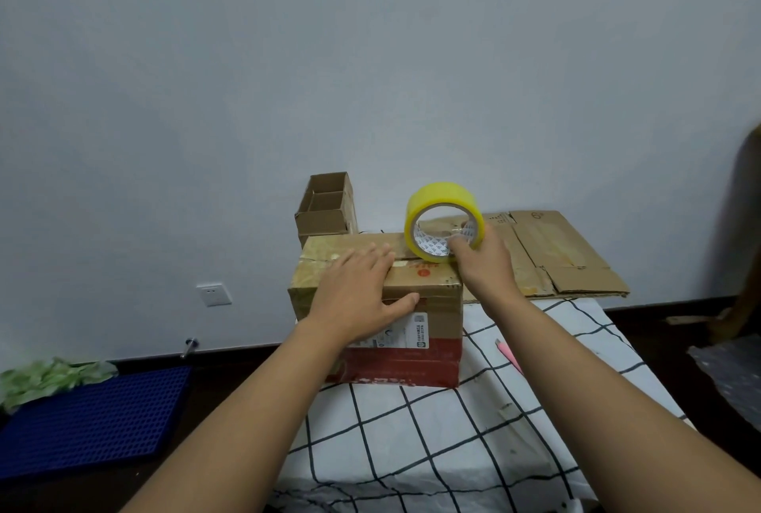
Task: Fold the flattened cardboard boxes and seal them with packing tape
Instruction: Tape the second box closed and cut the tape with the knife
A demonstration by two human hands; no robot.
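Note:
A folded brown cardboard box [428, 306] with a red lower band and a white label stands on the checked cloth. My left hand [362, 294] lies flat on its top, fingers straight, thumb over the front edge. My right hand [484, 261] grips a yellow roll of packing tape [442, 204] standing on edge at the box's top right, fingers hooked into its core. A flattened cardboard box [564, 261] lies behind on the right.
A small open cardboard box [325, 204] stands behind the main box against the wall. A pink pen-like tool [508, 354] lies on the checked cloth [432, 438]. A blue perforated mat [90, 418] and green material [49, 376] lie on the floor at left.

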